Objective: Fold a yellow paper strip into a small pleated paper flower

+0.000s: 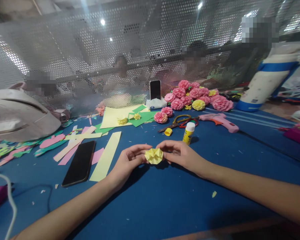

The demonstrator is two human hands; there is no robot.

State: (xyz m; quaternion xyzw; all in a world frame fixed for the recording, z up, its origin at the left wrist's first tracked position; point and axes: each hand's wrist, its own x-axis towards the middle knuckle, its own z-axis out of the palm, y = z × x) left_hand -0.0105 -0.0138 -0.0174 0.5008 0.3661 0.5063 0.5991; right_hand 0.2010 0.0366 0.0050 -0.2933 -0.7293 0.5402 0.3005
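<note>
A small folded yellow paper flower (154,156) is held just above the blue table (165,200) between both hands. My left hand (128,159) pinches its left side with fingers curled. From the right, my right hand (178,153) pinches the other side. A glue stick (189,132) stands uncapped just behind my right hand, its yellow cap (168,132) lying beside it.
A black phone (79,163) and paper strips (106,155) lie left of my hands. Scissors (180,122), a pink glue gun (218,120) and a pile of pink and yellow paper flowers (197,97) sit behind. A perforated metal screen (90,60) closes the far side; a white bag (17,115) lies at left.
</note>
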